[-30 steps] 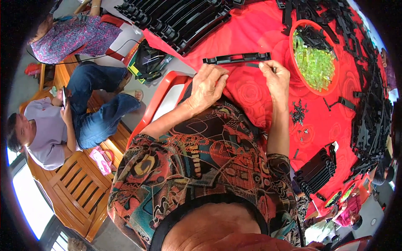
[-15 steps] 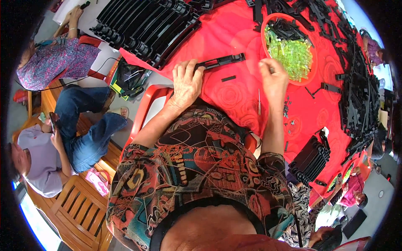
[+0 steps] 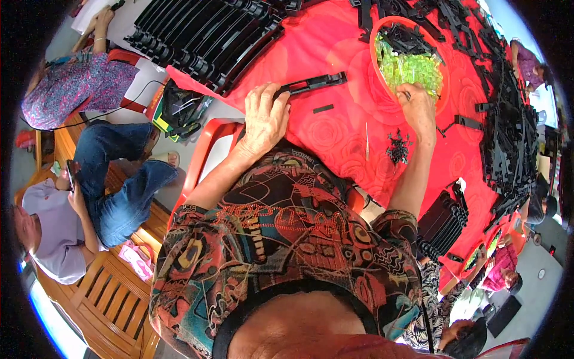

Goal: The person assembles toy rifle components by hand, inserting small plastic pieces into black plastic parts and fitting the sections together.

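My left hand [image 3: 264,118] is closed over the near-left end of a long black plastic strip part [image 3: 317,82], which lies on the red cloth [image 3: 335,134]. The part's far-right end sticks out past my fingers. My right hand [image 3: 421,115] reaches over the near rim of a round red basket [image 3: 374,57]. Its thumb and fingers are pinched together at the small yellow-green translucent pieces [image 3: 412,69] inside; what they hold, if anything, is hidden. Black pieces [image 3: 409,40] fill the basket's far side. A short black bar [image 3: 323,109] lies between my hands.
Stacked long black parts [image 3: 203,42] stand at far left. A thin tool [image 3: 367,141] and a small pile of tiny black pieces [image 3: 398,147] lie near my right forearm. Loose black parts [image 3: 511,143] cover the right side, near a smaller black stack [image 3: 443,224]. Other people sit around.
My right hand has moved right, from beside the basket to the yellow-green pieces in it. The small black pile, earlier mostly behind my forearm, now shows. My left hand keeps its hold.
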`<state>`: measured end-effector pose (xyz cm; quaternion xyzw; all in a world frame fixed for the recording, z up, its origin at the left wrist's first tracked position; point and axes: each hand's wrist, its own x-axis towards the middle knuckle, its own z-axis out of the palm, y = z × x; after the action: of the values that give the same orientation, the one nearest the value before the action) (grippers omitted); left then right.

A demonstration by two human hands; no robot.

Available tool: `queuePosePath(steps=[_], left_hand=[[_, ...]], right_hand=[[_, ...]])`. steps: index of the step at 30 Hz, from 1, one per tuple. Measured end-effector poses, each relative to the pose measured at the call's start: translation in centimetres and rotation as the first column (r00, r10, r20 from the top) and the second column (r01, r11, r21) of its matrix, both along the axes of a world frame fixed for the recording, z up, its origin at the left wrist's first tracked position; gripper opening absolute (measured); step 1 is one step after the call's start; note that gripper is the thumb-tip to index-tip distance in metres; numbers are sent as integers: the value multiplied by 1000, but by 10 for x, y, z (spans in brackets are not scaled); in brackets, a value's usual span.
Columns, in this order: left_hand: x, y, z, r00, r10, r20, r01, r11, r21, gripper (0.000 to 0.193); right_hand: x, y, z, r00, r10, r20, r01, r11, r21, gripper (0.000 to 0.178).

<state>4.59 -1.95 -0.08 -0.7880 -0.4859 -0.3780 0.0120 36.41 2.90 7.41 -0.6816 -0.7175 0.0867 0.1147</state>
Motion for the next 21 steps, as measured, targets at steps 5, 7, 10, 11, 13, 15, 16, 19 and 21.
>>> queuePosePath(steps=[5, 7, 10, 11, 13, 15, 16, 19, 21], left_hand=[[0, -4, 3, 999, -30, 30, 30, 1000, 3, 34], [0, -4, 7, 998, -38, 45, 37, 999, 24, 34], [0, -10, 18, 988, -94, 123, 90, 995, 34, 31], [-1, -14, 20, 981, -105, 166, 102, 994, 23, 29], [2, -22, 26, 914, -142, 380, 184, 980, -77, 22], [6, -40, 39, 754, 48, 655, 360, 804, -473, 19], [9, -39, 40, 636, 130, 761, 511, 668, -541, 23], [12, -35, 42, 341, 332, 880, 781, 421, -461, 23], [9, -33, 33, 328, 339, 882, 785, 421, -454, 20]], right_hand=[[16, 15, -2, 980, 163, -114, -168, 985, -33, 11], [17, 21, 0, 975, 143, -173, -161, 982, -97, 10], [18, 11, 6, 984, 162, -78, -161, 987, 18, 10], [10, 5, 14, 991, 135, -1, -134, 985, 113, 10], [-20, -12, 35, 969, 197, -149, -175, 974, 147, 9], [-65, -30, 45, 862, 333, -382, -302, 943, 142, 7], [-82, -38, 47, 852, 370, -370, -375, 925, 60, 8], [-116, -58, 24, 781, 523, -340, -542, 839, 45, 10], [-129, -66, 17, 773, 524, -357, -522, 846, 110, 11]])
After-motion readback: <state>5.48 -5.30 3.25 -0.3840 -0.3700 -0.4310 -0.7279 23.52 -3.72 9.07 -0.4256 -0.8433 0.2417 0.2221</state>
